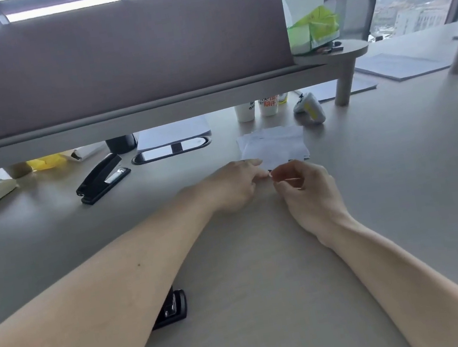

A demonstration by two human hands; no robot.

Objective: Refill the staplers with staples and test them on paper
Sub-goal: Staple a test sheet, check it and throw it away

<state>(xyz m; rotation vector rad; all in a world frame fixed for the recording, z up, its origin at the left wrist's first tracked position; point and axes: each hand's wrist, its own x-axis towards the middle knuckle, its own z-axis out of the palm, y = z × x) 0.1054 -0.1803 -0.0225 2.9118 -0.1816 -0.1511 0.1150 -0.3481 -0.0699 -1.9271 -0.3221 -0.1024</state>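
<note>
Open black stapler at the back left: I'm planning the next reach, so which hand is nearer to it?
Left. The left hand lies right of the stapler and closer to the person; the right hand is even farther right.

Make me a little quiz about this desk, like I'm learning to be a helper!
1. True or false: the open black stapler lies to the left of the paper stack.
2. The left forearm partly covers: A) a cup B) a second black stapler C) a book
3. Fill in: the left hand and right hand come together just in front of the ____.
Key: 1 true; 2 B; 3 paper stack.
</note>
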